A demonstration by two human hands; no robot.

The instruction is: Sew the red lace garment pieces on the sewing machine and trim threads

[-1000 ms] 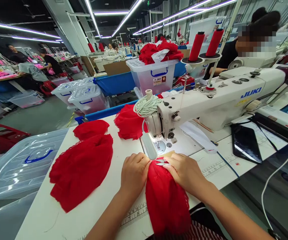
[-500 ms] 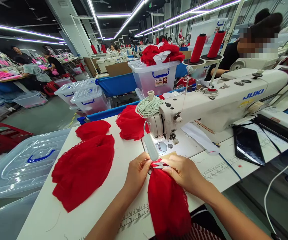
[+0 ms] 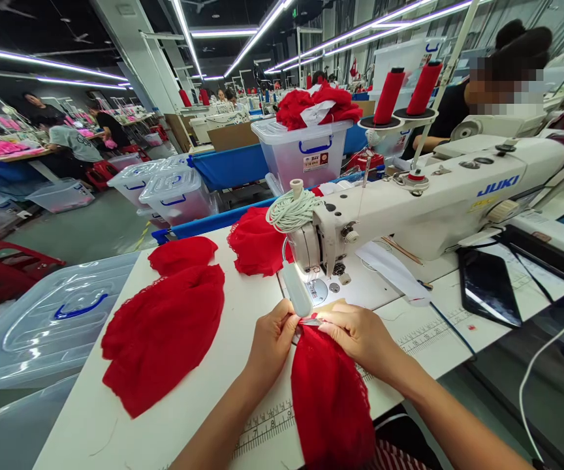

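Just in front of the sewing machine (image 3: 429, 196), my left hand (image 3: 272, 336) is closed, pinching the top edge of a red fabric piece (image 3: 328, 398). From there the cloth hangs over the table's front edge toward my lap. My right hand (image 3: 363, 336) is closed around small thread snips (image 3: 311, 321), mostly hidden by the fingers. Their blades lie close together across the gathered top of the cloth, near my left fingertips. A small lit lamp (image 3: 297, 294) stands just above both hands. Whether a thread lies between the blades is too small to tell.
Several red fabric pieces (image 3: 164, 339) lie on the white table (image 3: 86, 424) at the left. On the right are a phone (image 3: 488, 287) and a white paper strip (image 3: 394, 271). A lidded plastic box (image 3: 66, 320) stands beside the table. A co-worker (image 3: 446, 111) sits beyond the machine.
The snips' blades, apart half a second ago, have come together at the cloth's top edge. My left hand has turned slightly, its thumb showing more. The view has shifted a little.
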